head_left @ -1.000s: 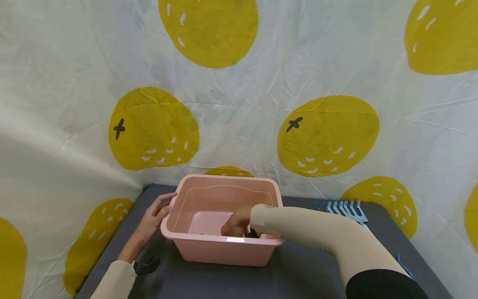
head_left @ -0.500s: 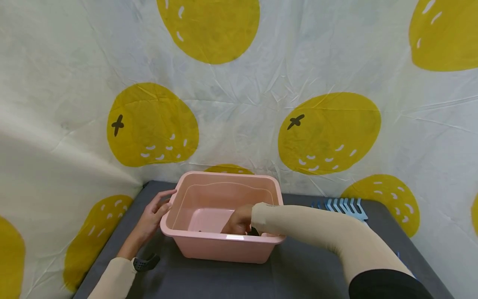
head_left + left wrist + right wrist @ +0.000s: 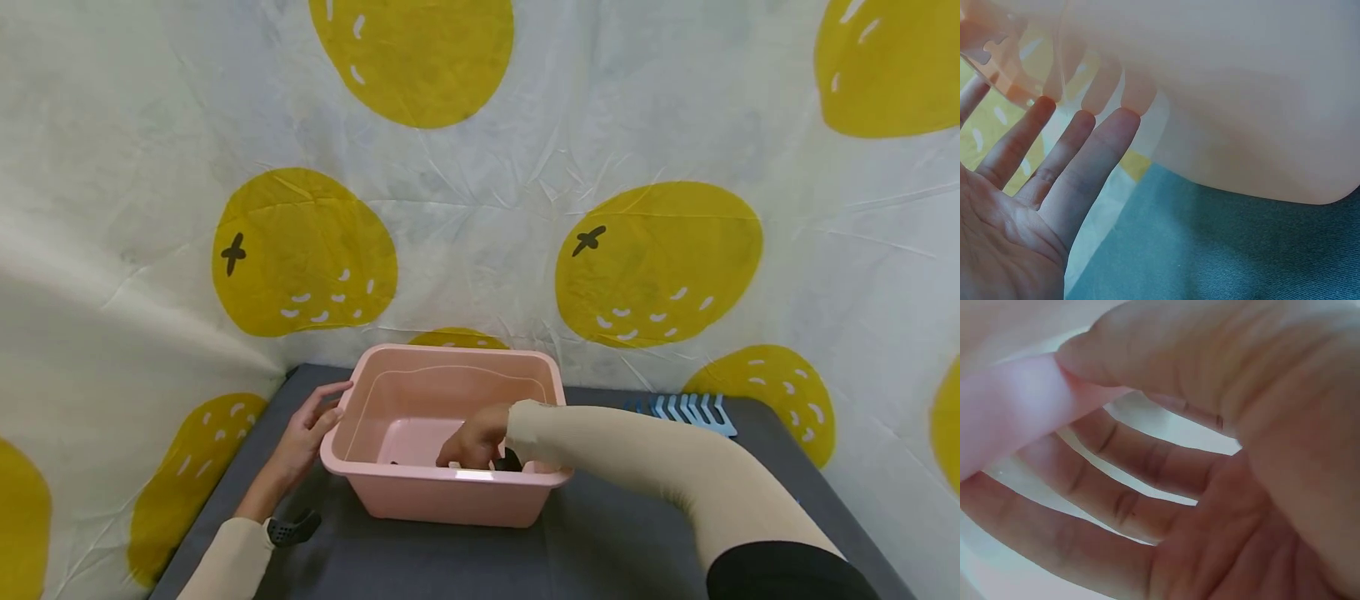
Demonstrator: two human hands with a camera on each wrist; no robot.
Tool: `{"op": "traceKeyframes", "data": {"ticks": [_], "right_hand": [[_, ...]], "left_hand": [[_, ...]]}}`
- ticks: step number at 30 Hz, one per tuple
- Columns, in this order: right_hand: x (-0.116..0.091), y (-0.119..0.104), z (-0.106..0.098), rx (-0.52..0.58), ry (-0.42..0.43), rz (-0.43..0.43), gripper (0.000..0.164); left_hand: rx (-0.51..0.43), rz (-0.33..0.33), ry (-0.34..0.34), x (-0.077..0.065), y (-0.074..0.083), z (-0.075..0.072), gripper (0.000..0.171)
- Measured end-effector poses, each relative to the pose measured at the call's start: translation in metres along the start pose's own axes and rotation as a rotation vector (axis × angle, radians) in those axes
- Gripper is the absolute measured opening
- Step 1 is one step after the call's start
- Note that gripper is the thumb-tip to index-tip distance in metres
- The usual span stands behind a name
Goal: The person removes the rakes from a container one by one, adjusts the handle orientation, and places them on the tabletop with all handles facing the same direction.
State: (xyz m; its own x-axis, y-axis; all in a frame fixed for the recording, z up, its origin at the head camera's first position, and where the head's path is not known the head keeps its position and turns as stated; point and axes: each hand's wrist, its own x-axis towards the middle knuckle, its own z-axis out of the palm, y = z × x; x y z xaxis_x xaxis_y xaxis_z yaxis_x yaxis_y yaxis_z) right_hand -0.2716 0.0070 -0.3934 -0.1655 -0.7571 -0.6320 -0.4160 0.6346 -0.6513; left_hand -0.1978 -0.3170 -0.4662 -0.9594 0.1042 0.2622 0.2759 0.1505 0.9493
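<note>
A pink plastic basin (image 3: 442, 500) stands on the dark table. My left hand (image 3: 298, 437) is at its left side. In the left wrist view, the nearly straight fingertips (image 3: 1129, 114) touch the basin's outer wall. My right hand (image 3: 468, 442) reaches down inside the basin, near its front wall, which hides the fingertips in the head view. From the right wrist, the thumb and curled fingers pinch a smooth, pale pink thing (image 3: 1016, 403); its kind cannot be told. A small dark spot shows inside the basin, left of the right hand.
Light blue pronged plastic pieces (image 3: 693, 412) lie at the table's back right, partly behind the right forearm. A white cloth with yellow fruit prints (image 3: 480, 258) hangs behind and beside the table (image 3: 420, 567).
My right hand has shifted slightly left and up inside the basin. The left hand keeps its place at the basin's side. The head view has moved slightly.
</note>
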Motion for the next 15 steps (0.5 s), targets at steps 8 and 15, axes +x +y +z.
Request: {"op": "traceKeyframes", "data": {"ticks": [8,15], "right_hand": [[0.006,-0.008,-0.029,-0.206,0.083,0.172,0.042],[-0.037,-0.016,-0.051,-0.175,0.242,0.043,0.044]], "left_hand": [[-0.003,0.001,-0.009,-0.002,-0.001,0.0,0.044],[-0.004,0.003,-0.001,-0.002,0.002,-0.001,0.043]]}}
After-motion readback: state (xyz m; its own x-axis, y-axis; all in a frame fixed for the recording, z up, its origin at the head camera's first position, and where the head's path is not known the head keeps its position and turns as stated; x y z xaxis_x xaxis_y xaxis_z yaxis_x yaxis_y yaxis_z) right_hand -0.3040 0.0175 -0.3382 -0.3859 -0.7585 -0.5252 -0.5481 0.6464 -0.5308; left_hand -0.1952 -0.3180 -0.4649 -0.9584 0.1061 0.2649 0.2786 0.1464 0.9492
